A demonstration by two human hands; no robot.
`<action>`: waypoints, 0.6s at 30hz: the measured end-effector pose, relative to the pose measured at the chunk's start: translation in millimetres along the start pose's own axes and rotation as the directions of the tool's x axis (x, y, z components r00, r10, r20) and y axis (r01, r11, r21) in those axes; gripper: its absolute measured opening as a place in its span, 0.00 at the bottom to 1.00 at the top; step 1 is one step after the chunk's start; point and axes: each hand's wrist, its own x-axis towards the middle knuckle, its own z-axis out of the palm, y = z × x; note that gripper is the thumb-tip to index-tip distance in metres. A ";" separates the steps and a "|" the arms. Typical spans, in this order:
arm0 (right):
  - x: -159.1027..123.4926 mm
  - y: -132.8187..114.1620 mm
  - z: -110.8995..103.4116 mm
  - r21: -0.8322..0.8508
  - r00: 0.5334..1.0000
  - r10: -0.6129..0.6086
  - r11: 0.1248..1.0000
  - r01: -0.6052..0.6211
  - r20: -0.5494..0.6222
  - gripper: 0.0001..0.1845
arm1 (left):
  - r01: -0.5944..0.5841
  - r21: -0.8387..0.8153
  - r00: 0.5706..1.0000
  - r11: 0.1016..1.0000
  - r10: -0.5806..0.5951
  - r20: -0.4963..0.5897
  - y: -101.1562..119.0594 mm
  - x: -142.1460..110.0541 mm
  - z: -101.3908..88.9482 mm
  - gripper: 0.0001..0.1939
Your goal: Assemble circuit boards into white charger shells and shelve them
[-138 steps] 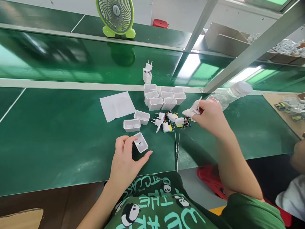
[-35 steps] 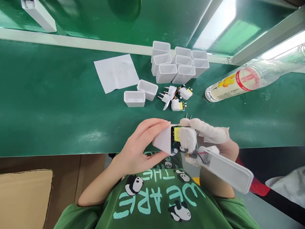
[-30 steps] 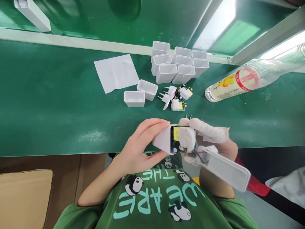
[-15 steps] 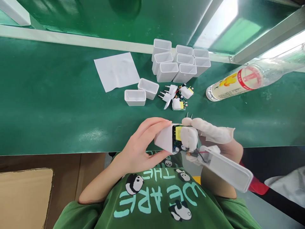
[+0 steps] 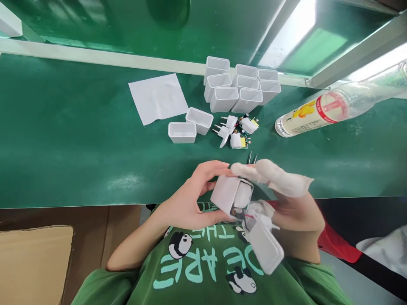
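Observation:
My left hand (image 5: pixel 197 199) grips a white plastic housing (image 5: pixel 224 195) between fingers and thumb, its open end turned right. Inside the mouth sits a circuit board with a white-wrapped part (image 5: pixel 243 195), mostly inside the housing. My right hand (image 5: pixel 280 190), with white coverings on its fingers, closes around the board at the mouth; one fingertip lies along the housing's upper edge. Below the right thumb a white end cover with plug pins (image 5: pixel 266 248) hangs tilted, with thin red and dark wires at its upper end. Two thin metal tips (image 5: pixel 252 158) show just beyond the right fingers; their other ends are hidden.
Several open white housings (image 5: pixel 224 101) stand at the back, with two more (image 5: pixel 182 134) nearer. Beside them lie boards and plug covers (image 5: pixel 237 131). A white sheet (image 5: pixel 159 98) lies left, a clear bottle (image 5: pixel 313 112) right. The green table's front edge (image 5: pixel 79 206) runs before me.
The circuit board has moved left, deeper into the housing, and the housing is tilted more. The wired cover has swung down and left. My right hand has closed in towards the left.

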 end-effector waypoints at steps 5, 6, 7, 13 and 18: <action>5.5 3.9 18.8 -0.143 0.998 -0.002 0.990 -0.008 -0.065 0.37 | -0.026 0.139 0.999 0.990 0.022 0.030 12.2 -6.1 -22.5 0.44; 7.0 7.0 26.9 -0.198 0.993 -0.013 0.980 -0.011 -0.121 0.37 | -0.072 0.244 0.997 0.967 0.080 -0.023 16.2 -8.4 -28.0 0.45; 8.4 11.0 35.4 -0.261 0.986 -0.026 0.965 -0.019 -0.167 0.38 | -0.114 0.347 0.987 0.931 0.146 -0.067 20.1 -10.8 -32.3 0.48; 10.2 35.5 66.1 -0.475 0.964 -0.090 0.879 -0.042 -0.252 0.41 | -0.204 0.837 0.910 0.508 0.414 -0.029 26.5 -13.3 -29.5 0.41; 6.1 36.5 66.0 -0.504 0.965 -0.079 0.861 -0.061 -0.251 0.39 | -0.049 0.881 0.888 0.471 0.424 -0.177 20.1 -10.7 -26.3 0.24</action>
